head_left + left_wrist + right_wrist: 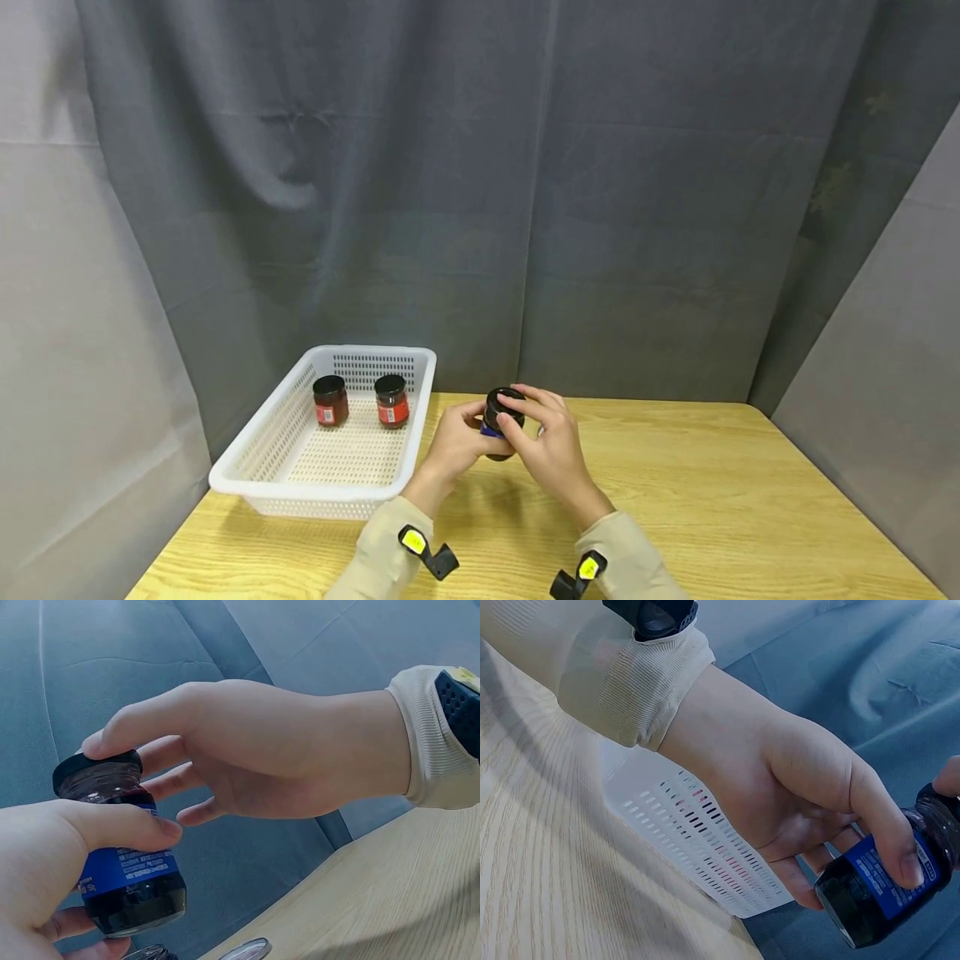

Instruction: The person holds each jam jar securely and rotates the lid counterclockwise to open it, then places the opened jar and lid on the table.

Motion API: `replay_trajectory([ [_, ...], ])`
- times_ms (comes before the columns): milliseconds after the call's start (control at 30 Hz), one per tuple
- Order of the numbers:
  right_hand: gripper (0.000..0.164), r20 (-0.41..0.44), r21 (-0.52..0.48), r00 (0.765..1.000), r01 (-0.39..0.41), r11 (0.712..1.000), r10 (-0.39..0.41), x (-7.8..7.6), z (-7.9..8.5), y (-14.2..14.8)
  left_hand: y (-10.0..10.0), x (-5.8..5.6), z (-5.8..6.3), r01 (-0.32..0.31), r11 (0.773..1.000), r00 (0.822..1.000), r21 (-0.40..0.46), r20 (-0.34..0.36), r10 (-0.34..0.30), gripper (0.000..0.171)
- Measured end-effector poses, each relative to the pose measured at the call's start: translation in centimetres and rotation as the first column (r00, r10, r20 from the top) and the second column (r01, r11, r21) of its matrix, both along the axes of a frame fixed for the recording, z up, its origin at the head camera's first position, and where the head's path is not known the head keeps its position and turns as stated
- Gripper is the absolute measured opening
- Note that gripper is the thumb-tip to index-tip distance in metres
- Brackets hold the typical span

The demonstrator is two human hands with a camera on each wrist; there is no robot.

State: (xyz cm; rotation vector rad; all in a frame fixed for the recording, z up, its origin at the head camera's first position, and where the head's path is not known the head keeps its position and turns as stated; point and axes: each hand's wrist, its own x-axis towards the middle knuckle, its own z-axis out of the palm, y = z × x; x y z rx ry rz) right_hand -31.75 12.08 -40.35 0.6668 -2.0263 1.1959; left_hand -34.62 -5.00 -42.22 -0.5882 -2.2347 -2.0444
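A glass jar of dark contents with a blue label (135,877) is up off the table between my two hands. My left hand (456,443) grips its body, the thumb lying across the label. My right hand (553,446) holds the jar's black lid (495,403), with thumb and fingers around its edge. In the left wrist view the lid sits on the jar's neck, and the jar leans slightly. The right wrist view shows the jar tilted, with the right fingertips (949,778) at the lid end.
A white perforated plastic basket (429,400) stands on the left of the wooden table (720,483). Inside it are two dark-lidded jars with red labels, a left jar (331,402) and a right jar (392,402). A round glassy object (249,949) shows low in the left wrist view. Grey curtain (637,250) hangs behind.
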Motion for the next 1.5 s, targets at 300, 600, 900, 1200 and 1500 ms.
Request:
replay_trajectory([
  [300,0.025,0.015,0.025,1.000,0.004,1.000,-0.004,0.0,0.1,0.2,0.1,0.3,0.2,0.014,1.000,1.000,0.007,-0.004,-0.014,0.042],
  [600,0.031,0.055,0.020,0.998,0.006,1.000,-0.007,0.3,0.7,0.4,0.1,0.3,0.0,0.014,1.000,1.000,0.001,-0.027,-0.014,0.042],
  [900,0.029,0.084,0.049,0.996,-0.001,0.999,-0.003,0.1,0.9,0.7,0.1,0.2,0.3,-0.002,1.000,1.000,-0.017,-0.028,0.001,0.045],
  [1200,0.025,0.100,0.071,0.995,-0.030,0.997,0.022,-0.1,1.0,1.2,0.1,0.0,0.5,-0.024,0.998,0.998,-0.063,-0.062,0.020,0.043],
  [1500,0.025,0.145,0.095,0.988,-0.064,0.993,0.050,0.0,1.1,1.7,-0.2,0.1,0.7,-0.003,1.000,0.997,-0.026,-0.072,0.002,0.047],
])
